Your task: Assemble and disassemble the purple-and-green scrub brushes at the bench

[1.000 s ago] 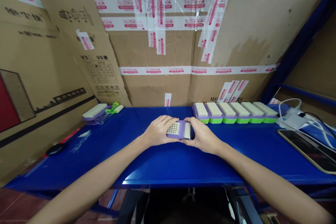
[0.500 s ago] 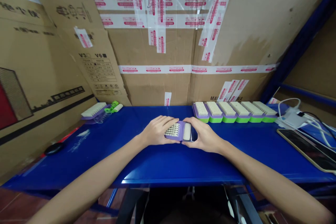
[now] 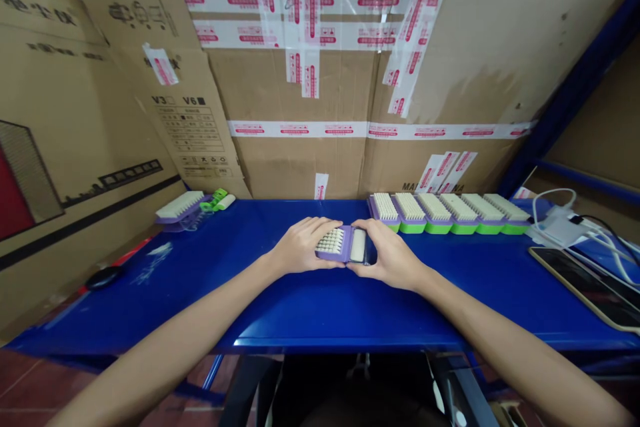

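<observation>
A small purple brush (image 3: 341, 244) with cream bristles rests on the blue table (image 3: 310, 307), held between both my hands. My left hand (image 3: 299, 246) curls round its left end, fingers over the top. On the right end, my right hand (image 3: 389, 255) is closed, its thumb near a pale insert. A row of several purple-and-green brushes (image 3: 449, 213) stands bristles-up at the back right, just beyond my right hand.
Another purple brush (image 3: 179, 207) and small green-and-white pieces (image 3: 219, 201) lie at the back left. A black mouse-like object (image 3: 103, 277) sits near the left edge. A phone (image 3: 590, 287) and white cables with a charger (image 3: 563, 225) occupy the right. Taped cardboard (image 3: 320, 80) walls the back and left.
Both hands stay closed on the purple brush; they have shifted it very slightly. The view has tipped a little.
</observation>
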{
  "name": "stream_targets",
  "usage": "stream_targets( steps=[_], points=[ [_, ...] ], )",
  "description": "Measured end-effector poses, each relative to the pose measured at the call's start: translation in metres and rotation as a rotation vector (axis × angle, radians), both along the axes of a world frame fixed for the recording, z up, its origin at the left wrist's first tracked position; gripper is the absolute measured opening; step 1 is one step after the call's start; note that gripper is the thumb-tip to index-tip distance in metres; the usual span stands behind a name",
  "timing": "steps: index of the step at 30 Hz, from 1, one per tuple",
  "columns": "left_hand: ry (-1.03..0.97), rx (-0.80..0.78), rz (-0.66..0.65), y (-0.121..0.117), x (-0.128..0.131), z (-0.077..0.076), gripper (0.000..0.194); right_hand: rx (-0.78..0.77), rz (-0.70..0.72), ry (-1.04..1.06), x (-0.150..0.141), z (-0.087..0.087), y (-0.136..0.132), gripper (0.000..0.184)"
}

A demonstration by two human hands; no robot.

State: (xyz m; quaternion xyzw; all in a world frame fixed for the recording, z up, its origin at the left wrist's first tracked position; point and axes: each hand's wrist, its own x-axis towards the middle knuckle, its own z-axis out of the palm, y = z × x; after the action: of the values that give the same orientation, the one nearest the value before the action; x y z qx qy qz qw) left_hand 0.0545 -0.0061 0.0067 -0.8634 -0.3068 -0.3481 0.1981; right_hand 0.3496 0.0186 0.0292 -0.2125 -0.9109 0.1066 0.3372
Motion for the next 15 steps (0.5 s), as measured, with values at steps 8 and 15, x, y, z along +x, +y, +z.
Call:
stream_targets(
  steps=[8, 15],
  points=[
    [-0.044, -0.064, 0.046, -0.0011, 0.0006, -0.0004, 0.09, 0.057, -0.085, 0.016, -0.0023, 0.0003, -0.0026, 0.069],
    [-0.119, -0.072, 0.112, 0.002, -0.0045, -0.0045, 0.092, 0.034, -0.139, 0.131, -0.0002, 0.0028, 0.0005, 0.066]
  ],
)
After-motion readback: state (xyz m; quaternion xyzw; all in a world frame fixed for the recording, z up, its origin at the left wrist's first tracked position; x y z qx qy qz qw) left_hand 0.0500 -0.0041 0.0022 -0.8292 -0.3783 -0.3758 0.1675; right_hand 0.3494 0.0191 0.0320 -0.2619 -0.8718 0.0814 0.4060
